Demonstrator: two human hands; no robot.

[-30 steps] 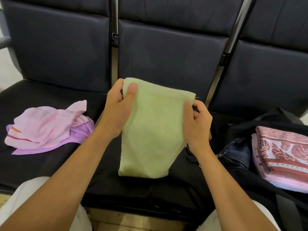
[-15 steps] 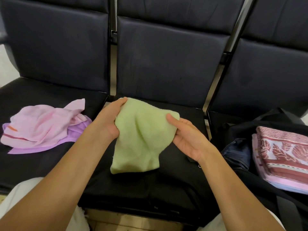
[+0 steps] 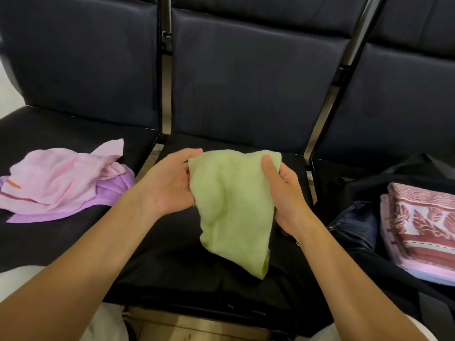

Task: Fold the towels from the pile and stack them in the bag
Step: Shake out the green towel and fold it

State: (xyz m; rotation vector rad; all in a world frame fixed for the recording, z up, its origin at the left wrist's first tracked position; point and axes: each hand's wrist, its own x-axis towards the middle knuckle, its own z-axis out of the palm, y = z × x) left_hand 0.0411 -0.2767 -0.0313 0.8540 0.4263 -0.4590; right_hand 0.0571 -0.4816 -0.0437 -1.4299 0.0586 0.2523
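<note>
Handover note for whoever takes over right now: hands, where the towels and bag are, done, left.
Left hand: holds the green towel's left edge.
Right hand: thumb pinches its top right corner.
Green towel: hanging limp over the middle seat, not folded flat.
Pile: pink towel on purple towel, crumpled, left seat.
Bag: right seat, open, patterned folded towel on top.
Done: at least one towel bagged.
Left: fold and bag green, then pink and purple.

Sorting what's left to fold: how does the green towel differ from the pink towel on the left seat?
The green towel hangs between both hands, left hand and right hand; the pink towel lies crumpled on a purple towel. Green is plain; pink shows an orange mark. Neither is folded.
</note>
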